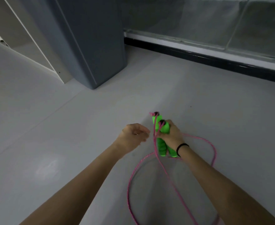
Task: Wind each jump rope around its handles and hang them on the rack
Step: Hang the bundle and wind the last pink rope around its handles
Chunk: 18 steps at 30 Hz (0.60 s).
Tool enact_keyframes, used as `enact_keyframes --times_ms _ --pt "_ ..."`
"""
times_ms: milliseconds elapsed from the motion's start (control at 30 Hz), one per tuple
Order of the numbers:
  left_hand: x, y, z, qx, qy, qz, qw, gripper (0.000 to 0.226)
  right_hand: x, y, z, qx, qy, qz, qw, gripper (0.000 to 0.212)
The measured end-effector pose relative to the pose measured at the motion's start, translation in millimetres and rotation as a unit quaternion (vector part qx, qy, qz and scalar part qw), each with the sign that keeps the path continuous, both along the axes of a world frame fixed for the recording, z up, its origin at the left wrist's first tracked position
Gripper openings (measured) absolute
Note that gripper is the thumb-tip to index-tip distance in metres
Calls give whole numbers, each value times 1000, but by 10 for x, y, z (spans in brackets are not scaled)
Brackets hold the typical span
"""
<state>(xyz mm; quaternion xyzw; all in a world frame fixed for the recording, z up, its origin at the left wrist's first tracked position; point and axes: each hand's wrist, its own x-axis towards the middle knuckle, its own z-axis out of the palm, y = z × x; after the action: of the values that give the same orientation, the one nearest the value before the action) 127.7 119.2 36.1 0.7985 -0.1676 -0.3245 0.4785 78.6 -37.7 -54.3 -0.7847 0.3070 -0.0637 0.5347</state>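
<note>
My right hand [171,135] grips the two bright green handles [161,147] of a jump rope, held side by side and pointing away from me. The pink rope [131,179] leaves the far ends of the handles, runs back along them and falls in loose loops toward the floor between and below my forearms. My left hand [134,137] hovers just left of the handles with its fingers loosely curled and nothing in it, close to the rope strands but apart from them. No rack is in view.
A pale grey floor [52,127] stretches all around. A dark grey cabinet or pillar [97,46] stands ahead on the left beside a white panel [36,51]. A glass wall with a black and white base rail [214,54] runs along the back right.
</note>
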Motion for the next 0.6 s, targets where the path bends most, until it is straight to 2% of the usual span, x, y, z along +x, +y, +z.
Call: enact_keyframes --times_ms 100,133,167,233,300,333,400,467,500,567,600 --pt "-71 -151 92 -31 33 -13 999 14 22 3 344 106 -71 -75 989 39" --pt "-105 -198 166 -41 32 -19 998 10 19 1 478 100 -80 -78 989 41" --pt "-117 -235 216 -43 17 -30 998 19 20 -15 602 80 -75 -74 991 41" --pt "-126 -282 306 -25 -36 -71 997 39 -8 -44 883 51 -42 -43 997 46" --pt "-107 -301 391 -9 -89 -117 989 30 -111 -120 1140 3 22 17 1000 49" --pt "-67 -302 407 3 -126 -122 985 23 -190 -172 1277 -28 67 47 996 42" --pt "48 -283 429 24 -194 -59 979 15 -392 -293 1536 0 142 95 985 21" --pt "144 -246 496 31 -213 75 974 12 -603 -344 1742 129 172 130 968 8" --pt "174 -235 541 57 -214 125 967 25 -676 -352 1800 199 155 135 958 9" --pt "115 -232 699 164 -230 136 950 69 -728 -384 1824 281 83 107 950 13" --pt "44 -264 778 163 -233 133 950 81 -721 -376 1830 312 42 83 946 14"
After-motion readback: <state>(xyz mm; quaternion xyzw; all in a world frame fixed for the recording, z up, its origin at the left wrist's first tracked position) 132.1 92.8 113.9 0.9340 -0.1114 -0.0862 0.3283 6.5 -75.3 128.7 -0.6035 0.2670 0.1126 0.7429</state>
